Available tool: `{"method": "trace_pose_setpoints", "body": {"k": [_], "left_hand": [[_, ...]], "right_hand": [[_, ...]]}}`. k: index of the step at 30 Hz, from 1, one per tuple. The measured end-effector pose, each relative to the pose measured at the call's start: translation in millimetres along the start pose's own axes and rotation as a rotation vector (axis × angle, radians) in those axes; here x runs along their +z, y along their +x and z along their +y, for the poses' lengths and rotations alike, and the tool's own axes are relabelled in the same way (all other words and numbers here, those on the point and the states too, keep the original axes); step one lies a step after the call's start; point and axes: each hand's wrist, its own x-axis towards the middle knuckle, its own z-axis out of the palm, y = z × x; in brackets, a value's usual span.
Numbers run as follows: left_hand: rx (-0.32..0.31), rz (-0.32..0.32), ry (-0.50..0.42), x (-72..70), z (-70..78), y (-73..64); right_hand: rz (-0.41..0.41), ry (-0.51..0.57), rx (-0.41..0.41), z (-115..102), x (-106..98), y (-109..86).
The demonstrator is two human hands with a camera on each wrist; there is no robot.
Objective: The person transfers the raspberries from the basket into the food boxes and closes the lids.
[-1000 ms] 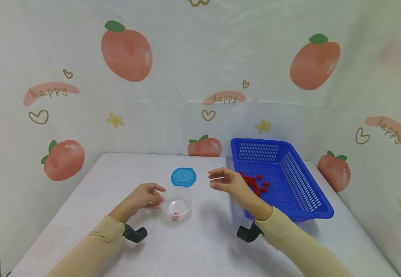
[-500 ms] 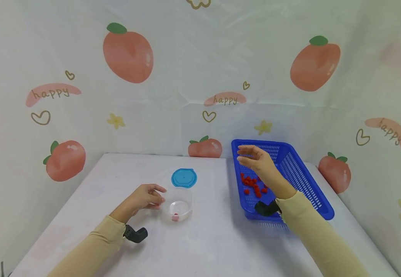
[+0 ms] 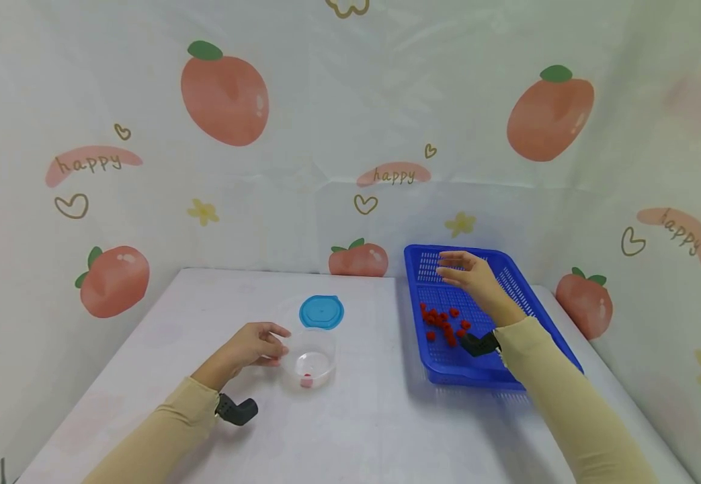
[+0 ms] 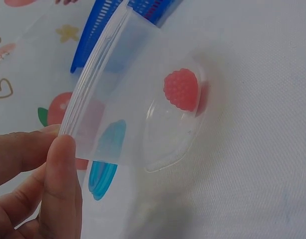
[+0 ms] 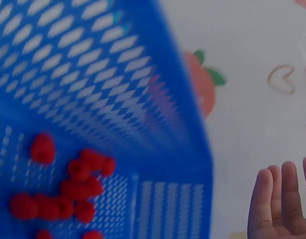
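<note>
My left hand (image 3: 255,347) pinches the rim of a clear round plastic container (image 4: 118,74) between thumb and fingers. The container stands on the table without its lid. Through its wall shows one red raspberry (image 4: 181,89) at the bottom. Over the blue basket (image 3: 477,380) hovers my right hand (image 3: 471,277), its fingers spread loosely with nothing between them. Several red raspberries (image 3: 448,328) lie on the basket floor, nearer to me than that hand. The right wrist view also shows the berries, clustered beside the slotted wall, with the fingers (image 5: 262,199) off to the right.
A blue round lid (image 3: 322,312) lies flat on the white table (image 3: 362,430), just behind the container. The basket occupies the table's right side, close to a hanging backdrop (image 3: 302,134) printed with peaches.
My right hand has moved right and away from me, from the basket's left edge to above its far part. The left hand and container stay in place.
</note>
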Motion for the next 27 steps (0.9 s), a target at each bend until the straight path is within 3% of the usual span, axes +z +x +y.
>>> {"method": "trace_pose_setpoints", "body": {"k": [15,27], "left_hand": [[0.0,0.002,0.002,0.5,2.0,-2.2],[-0.002,0.007,0.009,0.7,1.9,-2.3]], "right_hand": [[-0.093,-0.089,0.133,41.2,-14.7,15.0],[-0.175,-0.216,0.222,59.2,-14.5,15.6]]}}
